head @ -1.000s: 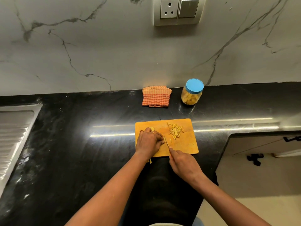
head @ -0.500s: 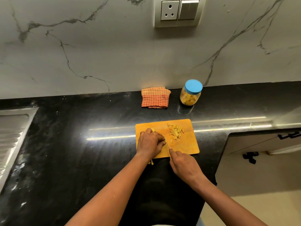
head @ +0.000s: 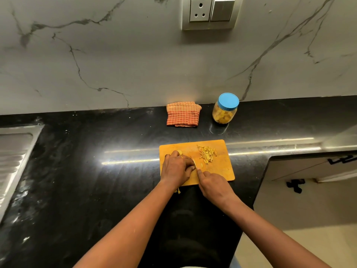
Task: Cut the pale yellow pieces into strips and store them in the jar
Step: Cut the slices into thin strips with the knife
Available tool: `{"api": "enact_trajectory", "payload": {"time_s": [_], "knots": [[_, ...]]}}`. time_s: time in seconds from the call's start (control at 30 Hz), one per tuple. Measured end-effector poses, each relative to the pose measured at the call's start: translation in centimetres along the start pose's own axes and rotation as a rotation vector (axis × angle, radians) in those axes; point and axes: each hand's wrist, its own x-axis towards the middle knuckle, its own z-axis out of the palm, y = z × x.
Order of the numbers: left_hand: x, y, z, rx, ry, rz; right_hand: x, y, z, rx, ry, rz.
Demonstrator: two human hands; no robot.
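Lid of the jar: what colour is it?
Light blue. The lid sits on the jar; the head view shows it best.

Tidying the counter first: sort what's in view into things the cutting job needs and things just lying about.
In use: cutting board, knife in right hand, pale yellow piece under left hand, cut strips, jar.
Lying about: checked cloth, wall socket, sink drainboard.

Before me a black stone counter [head: 87,171] runs back to a grey veined marble wall [head: 135,64], with a socket and switch plate [head: 210,13] high up. A folded orange checked cloth [head: 183,114] lies at the wall's foot. A steel drainboard [head: 13,161] sits far left, and a pale cabinet [head: 309,206] with black handles [head: 294,185] is on my right.
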Motion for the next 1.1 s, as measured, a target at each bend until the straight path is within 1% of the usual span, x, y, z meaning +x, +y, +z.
{"api": "enact_trajectory", "payload": {"time_s": [0.1, 0.27, 0.4, 0.57, 0.67, 0.93, 1.1], "knots": [[0.0, 0.0, -0.1, 0.012, -0.012, -0.008, 0.8, 0.1, 0.0, -0.003, 0.007, 0.012], [0.0, 0.0, 0.1, -0.002, -0.002, -0.033, -1.8, 0.5, 1.1, 0.059, 0.030, 0.017], [0.0, 0.0, 0.4, -0.032, 0.005, -0.057, -2.2, 1.3, 1.6, 0.117, 0.076, 0.076], [-0.1, 0.0, 0.4, -0.028, 0.010, -0.051, -2.2, 0.5, 1.6, 0.175, 0.089, 0.025], [-0.1, 0.0, 0.4, -0.032, 0.017, -0.059, -2.1, 0.3, 1.7, 0.190, 0.098, 0.025], [-0.2, 0.2, 0.7, -0.031, 0.048, -0.071, -1.9, 0.3, 1.6, 0.172, 0.103, 0.001], [-0.2, 0.2, 0.6, -0.038, 0.044, -0.079, -1.1, 0.1, 1.1, 0.094, 0.046, -0.018]]}}
